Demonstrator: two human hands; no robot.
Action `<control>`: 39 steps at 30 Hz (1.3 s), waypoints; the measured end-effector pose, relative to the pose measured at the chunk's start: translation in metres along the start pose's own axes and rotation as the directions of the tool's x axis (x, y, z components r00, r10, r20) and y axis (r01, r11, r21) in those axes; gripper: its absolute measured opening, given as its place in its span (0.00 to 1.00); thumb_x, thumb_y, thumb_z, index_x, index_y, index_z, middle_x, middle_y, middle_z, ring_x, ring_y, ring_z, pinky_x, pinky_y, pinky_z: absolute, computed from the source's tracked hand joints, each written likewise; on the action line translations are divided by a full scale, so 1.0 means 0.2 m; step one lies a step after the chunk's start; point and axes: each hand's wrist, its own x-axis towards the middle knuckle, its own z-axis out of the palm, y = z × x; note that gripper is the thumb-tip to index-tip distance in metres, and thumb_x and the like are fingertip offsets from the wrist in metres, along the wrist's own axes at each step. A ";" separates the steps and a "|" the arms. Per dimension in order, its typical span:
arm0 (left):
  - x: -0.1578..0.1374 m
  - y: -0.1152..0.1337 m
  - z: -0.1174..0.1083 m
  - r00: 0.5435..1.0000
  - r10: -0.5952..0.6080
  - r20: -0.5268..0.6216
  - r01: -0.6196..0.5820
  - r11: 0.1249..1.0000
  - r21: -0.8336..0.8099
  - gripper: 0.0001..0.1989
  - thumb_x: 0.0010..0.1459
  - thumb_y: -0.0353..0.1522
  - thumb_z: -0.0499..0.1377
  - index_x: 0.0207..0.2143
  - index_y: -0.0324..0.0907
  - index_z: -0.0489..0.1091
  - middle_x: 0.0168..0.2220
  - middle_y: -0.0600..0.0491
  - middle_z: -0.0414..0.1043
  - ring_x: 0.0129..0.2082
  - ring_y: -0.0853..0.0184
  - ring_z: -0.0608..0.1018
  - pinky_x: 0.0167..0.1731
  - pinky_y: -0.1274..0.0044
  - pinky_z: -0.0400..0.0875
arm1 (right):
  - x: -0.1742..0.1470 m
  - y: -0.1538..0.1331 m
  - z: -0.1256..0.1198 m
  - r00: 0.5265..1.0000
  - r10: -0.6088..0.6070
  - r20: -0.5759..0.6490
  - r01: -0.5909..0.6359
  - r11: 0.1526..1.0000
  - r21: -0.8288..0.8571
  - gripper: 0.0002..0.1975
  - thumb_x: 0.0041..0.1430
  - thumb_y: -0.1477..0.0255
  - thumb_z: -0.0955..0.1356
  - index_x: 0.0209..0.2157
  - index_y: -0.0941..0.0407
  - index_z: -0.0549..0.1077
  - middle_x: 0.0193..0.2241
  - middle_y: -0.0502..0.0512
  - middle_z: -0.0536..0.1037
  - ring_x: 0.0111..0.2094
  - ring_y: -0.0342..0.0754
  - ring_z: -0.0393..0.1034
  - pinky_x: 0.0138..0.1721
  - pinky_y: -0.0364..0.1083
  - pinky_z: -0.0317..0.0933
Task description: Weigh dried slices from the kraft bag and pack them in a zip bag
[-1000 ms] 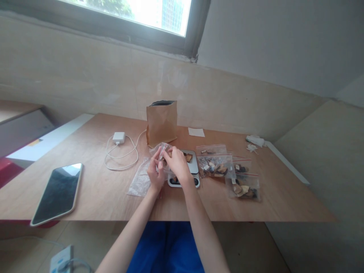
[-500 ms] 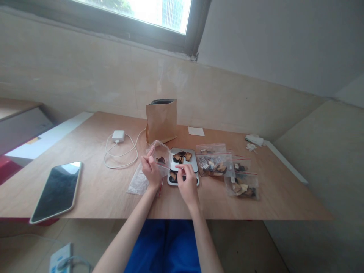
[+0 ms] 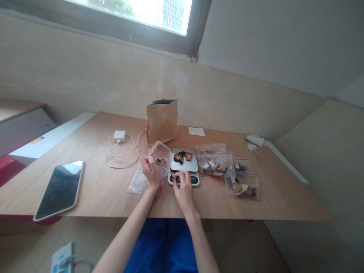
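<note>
Right hand nearer table edge; window behind.

Bare wooden tabletop lies open between the black-screened tablet and the flat clear plastic bags. Right of the small grey kitchen scale, filled red-striped zip bags crowd the surface. Behind it, an upright brown paper pouch and a coiled white charger cable obstruct the rear.

**Hidden, Cropped and Illegible Items**

The display of the scale was covered by the right hand. The dark pieces in the small bag were too small to be identified. A white device was cut off by the bottom edge.
</note>
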 end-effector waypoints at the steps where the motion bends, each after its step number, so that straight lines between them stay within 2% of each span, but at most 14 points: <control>1: 0.00 0.00 0.00 1.000 -0.003 -0.018 0.003 1.000 -0.007 0.10 0.59 0.37 0.45 0.26 0.44 0.53 0.28 0.54 0.68 0.32 0.68 0.72 0.35 0.77 0.63 | 0.00 0.00 0.00 1.000 0.003 -0.005 -0.003 1.000 0.016 0.10 0.53 0.82 0.60 0.33 0.55 0.67 0.35 0.56 0.67 0.41 0.50 0.65 0.45 0.50 0.61; 5: 0.00 0.02 0.00 0.999 -0.004 -0.047 0.004 1.000 0.014 0.10 0.58 0.38 0.46 0.25 0.44 0.55 0.25 0.56 0.66 0.27 0.70 0.70 0.33 0.77 0.62 | 0.01 -0.02 0.00 0.998 0.047 -0.049 -0.042 0.995 0.095 0.09 0.53 0.81 0.60 0.33 0.55 0.66 0.34 0.55 0.67 0.38 0.48 0.66 0.42 0.48 0.63; 9: 0.00 0.01 0.00 0.999 -0.017 -0.044 0.018 1.000 0.021 0.11 0.59 0.38 0.46 0.26 0.44 0.55 0.24 0.57 0.66 0.26 0.70 0.70 0.32 0.77 0.63 | 0.01 -0.03 0.00 0.978 0.182 -0.103 -0.161 0.969 0.185 0.05 0.52 0.79 0.62 0.31 0.55 0.66 0.32 0.54 0.68 0.32 0.46 0.68 0.37 0.46 0.65; 12: 0.00 0.00 0.00 0.999 -0.021 -0.038 0.021 1.000 0.005 0.10 0.59 0.38 0.45 0.26 0.44 0.55 0.25 0.56 0.67 0.28 0.69 0.71 0.33 0.76 0.63 | 0.01 -0.01 0.01 0.949 0.294 -0.111 -0.246 0.915 0.320 0.03 0.52 0.75 0.64 0.31 0.56 0.65 0.31 0.54 0.70 0.30 0.45 0.69 0.34 0.45 0.66; 18: 0.01 -0.02 0.00 0.999 -0.030 -0.041 0.030 1.000 0.006 0.10 0.58 0.38 0.45 0.26 0.44 0.55 0.27 0.55 0.69 0.29 0.69 0.73 0.34 0.76 0.64 | 0.03 0.05 0.04 0.903 0.421 -0.084 -0.319 0.790 0.524 0.08 0.50 0.68 0.67 0.30 0.56 0.64 0.28 0.53 0.72 0.30 0.45 0.71 0.33 0.44 0.68; 21: 0.01 -0.03 0.01 0.999 -0.034 -0.027 0.034 0.999 -0.010 0.10 0.59 0.38 0.45 0.27 0.44 0.55 0.28 0.54 0.69 0.30 0.69 0.73 0.35 0.76 0.65 | 0.03 0.03 0.04 0.916 0.391 -0.090 -0.298 0.813 0.501 0.07 0.50 0.69 0.67 0.30 0.56 0.64 0.28 0.53 0.72 0.29 0.44 0.70 0.32 0.44 0.68; 25: 0.00 -0.02 0.01 0.999 -0.035 -0.027 0.035 0.999 -0.024 0.10 0.59 0.38 0.45 0.28 0.44 0.55 0.31 0.53 0.71 0.33 0.68 0.74 0.36 0.76 0.65 | 0.02 -0.04 0.04 0.959 0.283 -0.024 -0.250 0.881 0.401 0.03 0.52 0.71 0.65 0.30 0.56 0.66 0.28 0.53 0.72 0.29 0.44 0.70 0.32 0.44 0.68; 28: 0.00 -0.01 0.01 0.999 -0.027 -0.034 0.026 0.999 -0.047 0.11 0.59 0.39 0.45 0.27 0.44 0.55 0.34 0.51 0.72 0.36 0.67 0.75 0.38 0.75 0.65 | 0.01 -0.07 0.04 0.967 0.254 -0.018 -0.230 0.901 0.368 0.02 0.52 0.73 0.65 0.30 0.55 0.66 0.29 0.53 0.72 0.30 0.44 0.70 0.34 0.44 0.68; 32: 0.00 0.00 0.01 1.000 -0.011 -0.023 0.009 0.998 -0.059 0.10 0.60 0.38 0.45 0.28 0.44 0.56 0.33 0.51 0.73 0.36 0.67 0.75 0.38 0.75 0.65 | 0.02 -0.06 0.02 0.951 0.293 -0.099 -0.227 0.879 0.418 0.02 0.51 0.74 0.64 0.30 0.56 0.65 0.30 0.53 0.71 0.30 0.43 0.69 0.33 0.44 0.68; 36: -0.01 -0.02 0.01 1.000 0.027 0.012 -0.027 1.000 0.000 0.11 0.59 0.39 0.45 0.27 0.44 0.57 0.28 0.53 0.71 0.28 0.68 0.73 0.33 0.76 0.65 | 0.04 -0.07 -0.04 0.913 0.346 -0.216 -0.205 0.847 0.491 0.05 0.53 0.71 0.65 0.33 0.57 0.65 0.32 0.55 0.70 0.33 0.44 0.68 0.37 0.45 0.67; 39: -0.02 -0.03 0.00 0.992 0.091 0.088 -0.095 0.995 0.038 0.11 0.58 0.39 0.47 0.25 0.44 0.56 0.23 0.56 0.68 0.22 0.70 0.69 0.27 0.77 0.63 | 0.07 -0.11 -0.08 0.910 0.302 -0.283 -0.134 0.863 0.488 0.06 0.56 0.69 0.63 0.35 0.57 0.65 0.35 0.57 0.71 0.37 0.45 0.68 0.40 0.46 0.66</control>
